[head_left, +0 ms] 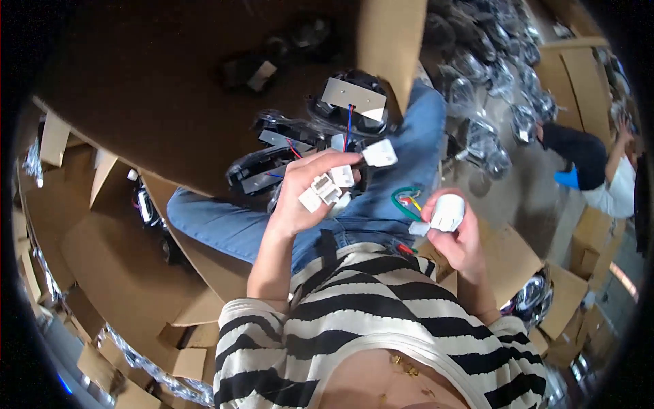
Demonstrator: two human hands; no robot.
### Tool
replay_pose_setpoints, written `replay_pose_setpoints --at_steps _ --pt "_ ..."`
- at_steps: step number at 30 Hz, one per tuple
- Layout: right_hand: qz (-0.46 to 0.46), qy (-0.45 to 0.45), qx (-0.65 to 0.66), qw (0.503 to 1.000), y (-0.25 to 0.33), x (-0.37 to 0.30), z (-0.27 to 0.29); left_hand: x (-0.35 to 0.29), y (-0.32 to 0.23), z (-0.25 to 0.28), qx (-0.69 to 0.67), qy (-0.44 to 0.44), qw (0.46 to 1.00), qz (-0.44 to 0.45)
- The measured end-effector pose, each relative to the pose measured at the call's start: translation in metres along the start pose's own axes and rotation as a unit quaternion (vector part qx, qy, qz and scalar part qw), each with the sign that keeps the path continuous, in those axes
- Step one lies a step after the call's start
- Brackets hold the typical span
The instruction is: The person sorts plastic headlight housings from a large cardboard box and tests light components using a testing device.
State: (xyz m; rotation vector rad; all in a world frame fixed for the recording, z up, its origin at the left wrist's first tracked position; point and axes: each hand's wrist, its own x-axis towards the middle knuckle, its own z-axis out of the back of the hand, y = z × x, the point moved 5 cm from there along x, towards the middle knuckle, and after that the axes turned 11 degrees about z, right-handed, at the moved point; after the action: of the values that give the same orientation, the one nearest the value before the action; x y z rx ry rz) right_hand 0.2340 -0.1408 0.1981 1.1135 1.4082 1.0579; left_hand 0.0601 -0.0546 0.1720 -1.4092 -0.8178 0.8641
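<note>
My left hand (300, 194) is closed round a bunch of white plastic connectors (327, 188). Just past its fingertips is a white squarish piece (380, 153). My right hand (464, 245) pinches a white rounded plastic piece (447, 212), and a small white block (419, 228) sits at its fingertips. A looped green wire (402, 204) with yellow and red strands curves beside that hand. Beyond my left hand lie black units with metal plates (354, 99), with red and blue wires running from them. Where those wires end is partly hidden by my fingers.
A large cardboard box (170, 75) opens in front of me, its flap (390, 48) upright. Several plastic-wrapped dark parts (490, 75) are piled on the floor at right. Another person (603, 170) is at far right. Open cartons (122, 266) stand at left.
</note>
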Motion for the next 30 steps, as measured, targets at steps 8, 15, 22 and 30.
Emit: replay_pose_setpoints --at_steps 8,15,22,30 --pt "0.076 -0.055 0.038 0.995 0.032 0.012 0.045 0.023 -0.006 -0.05 0.096 0.164 0.982 -0.005" --pt "0.014 -0.134 0.005 0.991 0.038 0.011 0.055 0.027 -0.009 -0.064 0.121 0.231 0.965 0.014" --pt "0.118 -0.106 0.058 0.986 0.052 -0.002 0.068 0.031 -0.015 -0.063 0.104 0.215 0.971 -0.009" --pt "0.032 -0.053 0.018 0.998 0.046 0.0 0.056 0.028 -0.017 -0.071 0.123 0.24 0.963 0.003"
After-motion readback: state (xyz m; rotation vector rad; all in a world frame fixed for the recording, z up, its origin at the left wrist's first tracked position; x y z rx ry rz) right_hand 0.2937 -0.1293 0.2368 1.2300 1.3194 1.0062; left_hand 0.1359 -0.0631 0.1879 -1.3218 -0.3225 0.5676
